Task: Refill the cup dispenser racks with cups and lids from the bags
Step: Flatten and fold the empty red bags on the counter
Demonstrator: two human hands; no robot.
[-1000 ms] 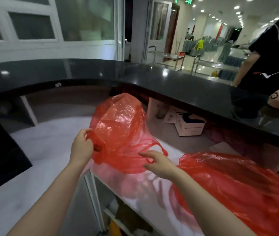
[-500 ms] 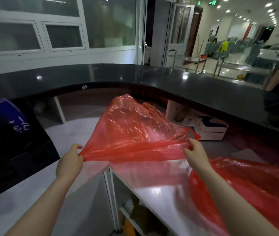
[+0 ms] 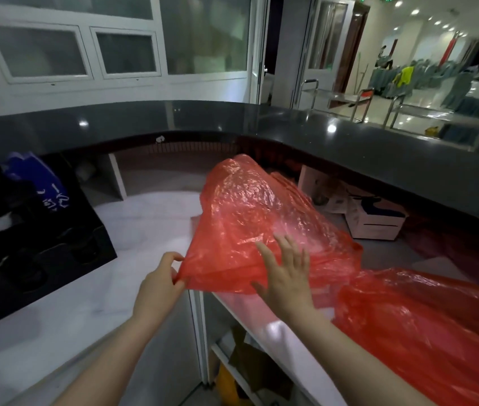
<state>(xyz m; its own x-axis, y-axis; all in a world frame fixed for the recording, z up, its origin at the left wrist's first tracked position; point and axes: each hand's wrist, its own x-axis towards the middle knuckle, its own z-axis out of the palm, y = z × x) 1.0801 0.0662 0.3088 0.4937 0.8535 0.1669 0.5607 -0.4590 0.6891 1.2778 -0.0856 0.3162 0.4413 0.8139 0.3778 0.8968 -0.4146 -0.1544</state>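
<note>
Left hand [image 3: 156, 285] fingers pinching near corner of red bag [image 3: 250, 224]; right hand [image 3: 286, 273] fingers spread flat, pressing film down just right of pinch. Bag limp, apparently emptied, draped on white bench [image 3: 144, 230] beyond fingers. Step likely flattening spent bag; next: fold, then reach second red bag [image 3: 422, 326] right of fingers

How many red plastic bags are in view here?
2: one red bag on the white counter, corner pinched by the left hand; another red bag at lower right. Others may be hidden.
</note>
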